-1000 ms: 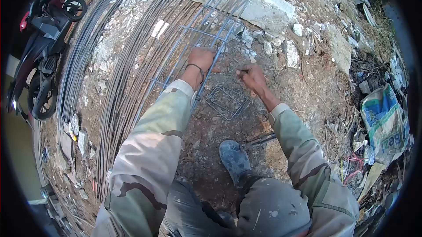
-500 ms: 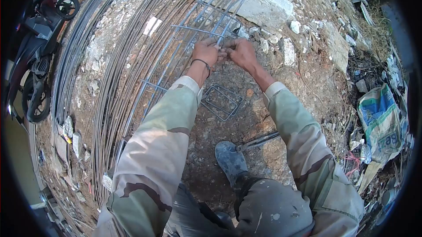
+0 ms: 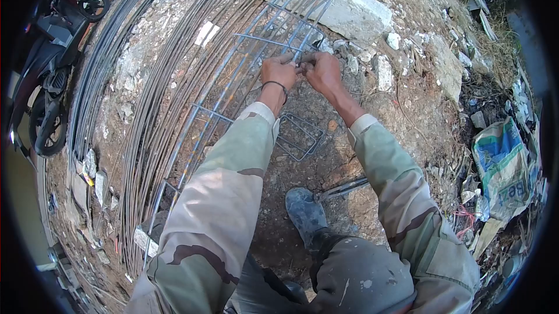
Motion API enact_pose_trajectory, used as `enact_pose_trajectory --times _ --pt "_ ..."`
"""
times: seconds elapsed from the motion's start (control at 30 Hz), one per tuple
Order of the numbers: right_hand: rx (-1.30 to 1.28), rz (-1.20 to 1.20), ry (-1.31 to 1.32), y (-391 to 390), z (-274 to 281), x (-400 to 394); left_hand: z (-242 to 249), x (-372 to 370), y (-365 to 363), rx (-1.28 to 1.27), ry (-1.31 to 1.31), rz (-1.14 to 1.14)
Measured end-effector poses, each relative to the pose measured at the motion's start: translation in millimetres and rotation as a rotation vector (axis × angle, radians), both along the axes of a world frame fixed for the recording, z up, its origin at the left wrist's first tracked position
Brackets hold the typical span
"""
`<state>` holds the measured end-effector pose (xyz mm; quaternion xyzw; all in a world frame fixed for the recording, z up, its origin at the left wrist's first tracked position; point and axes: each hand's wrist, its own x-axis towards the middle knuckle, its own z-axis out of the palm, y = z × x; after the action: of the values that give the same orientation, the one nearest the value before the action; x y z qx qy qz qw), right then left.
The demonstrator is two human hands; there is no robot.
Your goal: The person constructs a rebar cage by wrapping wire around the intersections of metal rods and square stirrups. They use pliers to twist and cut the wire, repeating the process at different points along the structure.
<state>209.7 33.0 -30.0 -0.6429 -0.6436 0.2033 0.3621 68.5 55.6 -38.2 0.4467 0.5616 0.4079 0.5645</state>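
Observation:
A long cage of steel rebar [image 3: 214,84], with square stirrups across its bars, runs up from lower left to the concrete block. At its near side, my left hand [image 3: 278,74] has its fingers closed around a rebar rod by a stirrup corner. My right hand [image 3: 324,72] meets it there, fingertips pinched together at the same spot. Whatever is between the right fingertips is too small to make out. Below the hands, loose rectangular stirrups [image 3: 319,135] lie on the dirt, partly behind my left sleeve.
A concrete block [image 3: 326,2] lies under the cage's far end. Bundles of steel rods [image 3: 152,90] stretch along the left, with a motorbike [image 3: 51,69] beyond. Rubble and a torn sack [image 3: 503,165] are on the right. More bars [image 3: 345,188] lie beside my boot [image 3: 305,212].
The view has shifted slightly. Both hands stay at the same rebar joint, drawn closer together, and my left hand has turned a little with its fingers further over the rod.

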Motion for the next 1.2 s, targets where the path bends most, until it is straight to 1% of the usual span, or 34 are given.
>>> enact_pose_trajectory --times 0.07,0.1,0.17,0.2,0.27,0.3,0.37,0.4,0.47,0.5,0.57,0.6,0.63,0.7,0.73,0.77,0.8,0.87,0.9,0.97,1.0,1.03,1.07,1.1,1.13,1.2 --pt "0.145 -0.043 -0.066 -2 3 -1 -28 0 15 0.102 0.044 0.035" --pt "0.146 -0.041 -0.066 -2 7 -3 -22 0 12 0.103 0.044 0.036" --pt "0.246 -0.051 0.000 1 16 -9 -12 2 6 0.112 0.080 0.046" --pt "0.246 -0.051 0.000 2 26 -12 -13 2 7 0.113 0.079 0.046" --pt "0.164 -0.027 -0.079 6 44 -20 -20 3 11 0.128 0.056 0.080" --pt "0.161 -0.027 -0.078 10 42 -22 -15 2 8 0.126 0.058 0.080" --pt "0.223 -0.026 -0.104 17 39 -25 -4 -1 4 0.059 0.164 0.049" --pt "0.224 -0.024 -0.103 18 33 -26 -8 -1 6 0.059 0.165 0.051" --pt "0.371 -0.209 -0.054 20 21 -29 -14 2 9 0.060 0.135 0.087" --pt "0.372 -0.205 -0.054 18 22 -31 -16 3 10 0.061 0.134 0.091" --pt "0.019 -0.435 0.461 10 23 -32 -21 4 11 0.114 -0.014 0.067" --pt "0.044 -0.417 0.632 18 4 -28 -24 4 12 0.112 -0.013 0.069" --pt "0.042 -0.418 0.632 20 1 -26 -25 4 13 0.098 -0.048 0.064" --pt "-0.103 -0.373 1.178 22 1 -22 -18 3 12 0.089 -0.083 0.056" --pt "-0.096 -0.374 1.179 22 2 -21 -10 2 9 0.047 -0.145 0.045" --pt "-0.116 -0.362 1.235 20 3 -20 -1 1 8 0.005 -0.207 0.032" --pt "-0.137 -0.348 1.291 20 4 -20 14 -1 9 0.010 -0.206 0.027" --pt "-0.131 -0.344 1.333 19 0 -21 35 -4 9 -0.208 -0.236 0.046" --pt "-0.133 -0.335 1.370 19 -4 -20 36 -3 15 -0.210 -0.236 0.040" --pt "-0.076 -0.310 1.321 17 -12 -20 38 1 40 -0.198 0.160 -0.005" --pt "-0.022 -0.282 1.273 16 -15 -20 31 1 53 -0.198 0.160 -0.009" --pt "-0.020 -0.284 1.272 15 -15 -18 14 1 70 -0.129 0.334 -0.062" --pt "-0.015 -0.240 1.133 13 -15 -15 -2 1 84 -0.057 0.506 -0.115" --pt "-0.009 -0.198 0.994 13 -13 -12 -3 1 87 0.018 0.677 -0.170" --pt "-0.007 -0.205 0.994 13 -12 -9 -4 -1 89 0.019 0.677 -0.177" --pt "-0.052 -0.193 0.953 12 -10 -7 -3 -5 82 -0.040 0.332 -0.205"
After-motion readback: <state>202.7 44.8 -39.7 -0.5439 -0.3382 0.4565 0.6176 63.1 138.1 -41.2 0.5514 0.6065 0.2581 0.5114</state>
